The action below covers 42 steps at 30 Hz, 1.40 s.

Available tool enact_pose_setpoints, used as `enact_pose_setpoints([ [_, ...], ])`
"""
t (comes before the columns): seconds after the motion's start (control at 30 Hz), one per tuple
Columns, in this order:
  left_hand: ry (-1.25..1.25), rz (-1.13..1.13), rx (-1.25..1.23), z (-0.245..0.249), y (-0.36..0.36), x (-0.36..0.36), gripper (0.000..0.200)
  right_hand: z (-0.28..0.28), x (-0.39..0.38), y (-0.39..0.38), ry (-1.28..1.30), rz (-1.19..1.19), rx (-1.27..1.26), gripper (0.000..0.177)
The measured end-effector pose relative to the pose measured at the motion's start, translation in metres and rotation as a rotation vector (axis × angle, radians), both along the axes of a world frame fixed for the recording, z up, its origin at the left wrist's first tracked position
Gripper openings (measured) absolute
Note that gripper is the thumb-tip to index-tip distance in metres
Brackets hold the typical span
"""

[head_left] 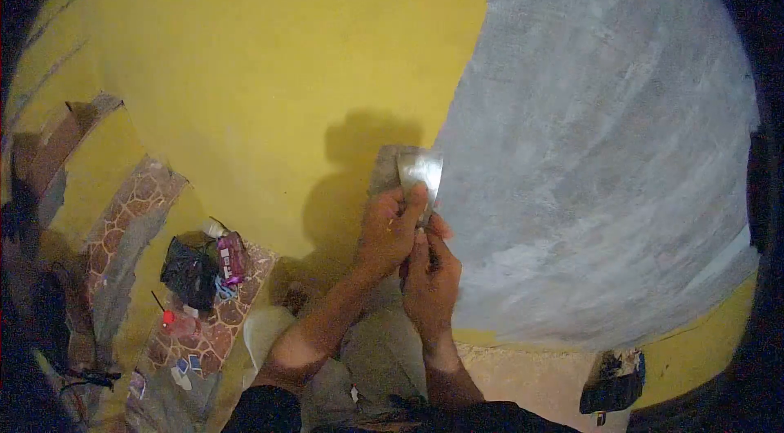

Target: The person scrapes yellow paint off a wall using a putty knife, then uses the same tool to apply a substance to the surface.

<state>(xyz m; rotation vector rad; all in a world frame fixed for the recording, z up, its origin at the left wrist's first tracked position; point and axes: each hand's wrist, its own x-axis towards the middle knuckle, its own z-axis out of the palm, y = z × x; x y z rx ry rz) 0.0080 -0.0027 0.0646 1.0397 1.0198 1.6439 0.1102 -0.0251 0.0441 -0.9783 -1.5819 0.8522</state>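
Observation:
Just in front of the wall, a putty knife (422,167) points upward, its shiny metal blade catching the light. My left hand (388,229) is closed at the blade, with the thumb pressed on its lower face. Below it, my right hand (432,278) wraps round the handle, which is mostly hidden by the fingers. A dull grey flat patch (384,170) shows behind the blade and left fingers. The yellow wall (286,41) lies to the left of the blade, and a grey skim-coated area (580,139) lies to its right.
At lower left, a stone-patterned ledge (208,339) bears a black plastic bag (190,270), a purple packet (232,258) and a small red item (168,318). A black container (612,380) with a crusted rim stands at lower right, below the wall.

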Motion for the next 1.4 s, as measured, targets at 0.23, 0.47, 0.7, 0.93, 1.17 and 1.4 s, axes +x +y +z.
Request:
enact_pose_setpoints([
  [0.23,0.07,0.062,0.033,0.016,-0.004,-0.002,0.053,0.014,0.003,-0.002,-0.023,0.033,0.0,0.032],
  [0.47,-0.141,0.063,0.011,0.015,-0.003,0.01,0.058,0.003,0.007,0.009,-0.021,0.042,0.106,0.034],
  [0.7,0.069,0.069,0.133,-0.007,0.003,0.012,0.059,-0.012,0.012,0.013,-0.003,-0.018,0.09,0.035],
  [0.93,-0.021,0.045,0.098,0.015,0.0,0.006,0.056,0.001,0.003,0.017,-0.107,-0.096,0.17,0.035],
  [1.17,-0.194,0.006,0.122,0.025,-0.008,0.0,0.058,0.038,0.003,0.003,-0.2,-0.013,0.258,0.035],
  [1.4,-0.329,0.08,0.13,0.014,0.017,0.025,0.058,0.033,0.021,0.023,-0.201,0.001,0.217,0.037],
])
